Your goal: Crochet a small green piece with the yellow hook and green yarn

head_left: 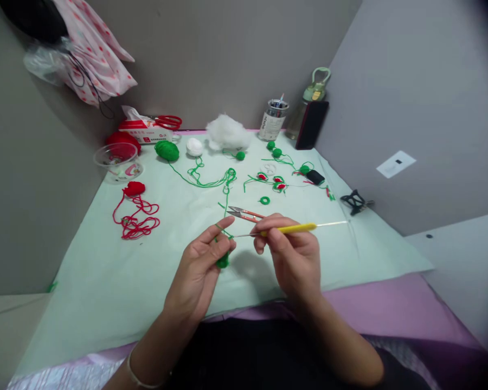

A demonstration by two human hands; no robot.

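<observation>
My left hand (205, 254) pinches a small green crochet piece (223, 261), with green yarn (226, 203) running over its raised index finger and back across the table. In my right hand (290, 249) is a crochet hook with a yellow handle (296, 228). Its thin metal tip reaches the green loop at my left fingertips; whether it passes through the stitch is too small to tell. Thread snips (244, 214) with orange handles lie just beyond my right fingers. The green yarn leads toward a green ball (166, 150) at the back left.
Red yarn (135, 188) trails at the left beside a clear plastic tub (117, 162). White stuffing (226, 132), a white yarn ball (194, 147) and a pen cup (273, 120) stand at the back. Small green and red crochet pieces (278, 186) lie right of centre, near a phone (312, 125).
</observation>
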